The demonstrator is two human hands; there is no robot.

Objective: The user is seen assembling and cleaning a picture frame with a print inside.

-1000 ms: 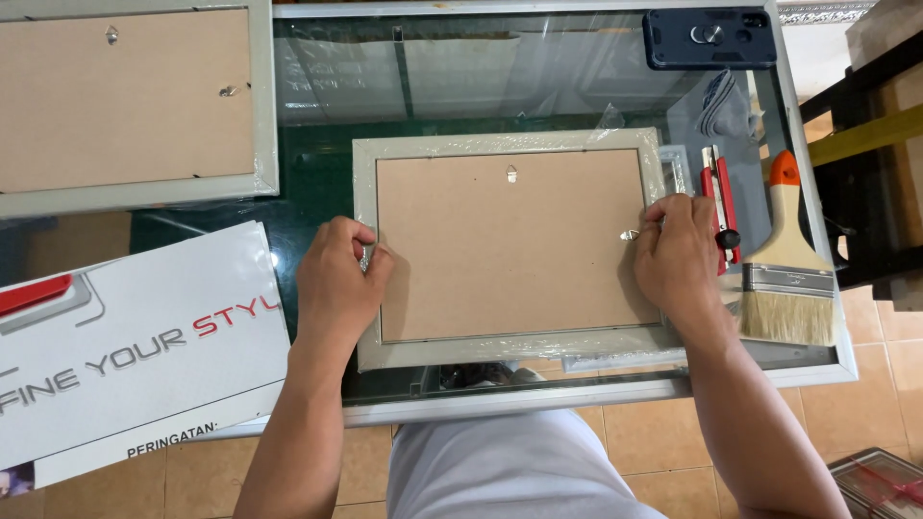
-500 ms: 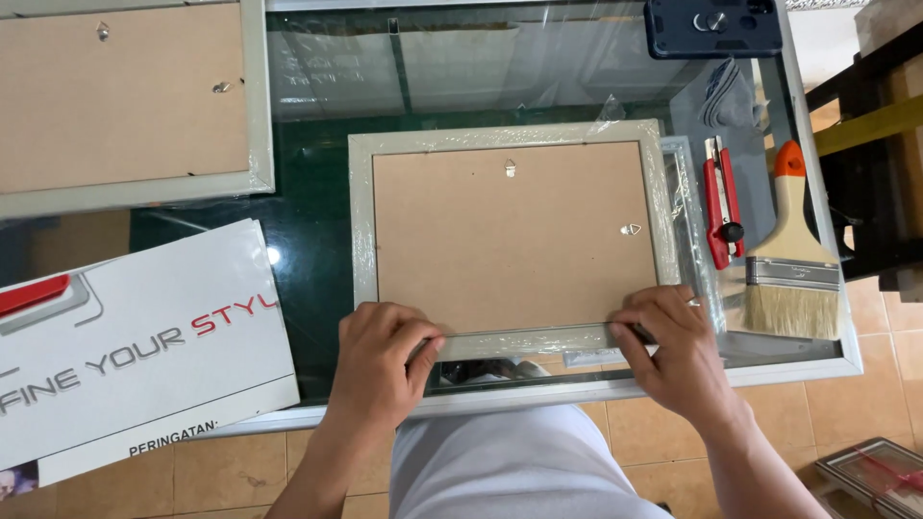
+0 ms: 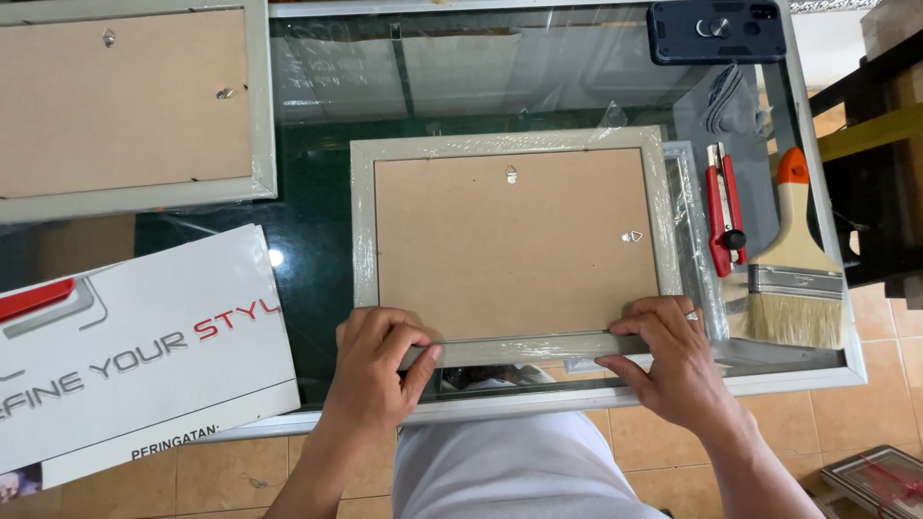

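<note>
Both hands grip the near edge of the plastic-wrapped grey picture frame with brown backing board (image 3: 514, 245). The left hand (image 3: 380, 365) pinches its near-left corner, and the right hand (image 3: 673, 360) clasps its near-right corner. The frame lies face down on the glass surface (image 3: 317, 192).

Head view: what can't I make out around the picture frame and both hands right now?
- Front of the picture frame: it lies back up, so the face is hidden.
- Fingertips of the left hand and right hand: curled over the frame's near edge, grip underneath unseen.
- Second frame: cut off by the top and left edges.
- White printed board: cut off at the left edge.
- Item on the floor, bottom right: cut off, too little showing.
</note>
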